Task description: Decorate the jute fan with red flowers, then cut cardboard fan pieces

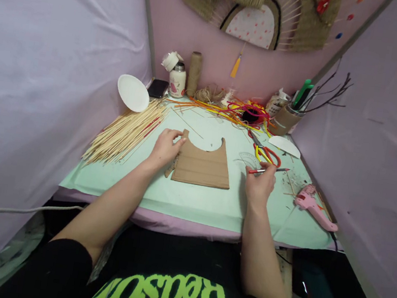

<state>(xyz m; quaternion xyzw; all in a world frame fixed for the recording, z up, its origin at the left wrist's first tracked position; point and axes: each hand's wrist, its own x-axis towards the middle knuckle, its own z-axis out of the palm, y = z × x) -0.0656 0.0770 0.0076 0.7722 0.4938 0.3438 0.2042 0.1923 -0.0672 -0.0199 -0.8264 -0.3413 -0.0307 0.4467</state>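
Black shirt cloth (168, 249) with bright green lettering fills the foreground, on the near side of the cardboard piece (201, 169). Under the cardboard spreads a tabletop (193, 205) covered in pale green; the brown piece lies flat on it, its far edge cut into a deep curve that leaves a horn at either end. Left of the cardboard is a large bundle of thin wooden sticks (122, 132), and beyond it runs a tangle of orange, yellow and red cords (234, 109). Well to its right rests a pink glue gun (311, 206); nearer to it on that side lie scissors (268, 154) with red and yellow handles, then a clear protractor (247, 159). At the cardboard's far left corner is the left hand (166, 146), thumb and fingers touching it, though whether they pinch or merely steady it I cannot tell. Apart from the cardboard, to its right, the right hand (260, 183) pinches a slim red pen (257, 171) between thumb and fingers.
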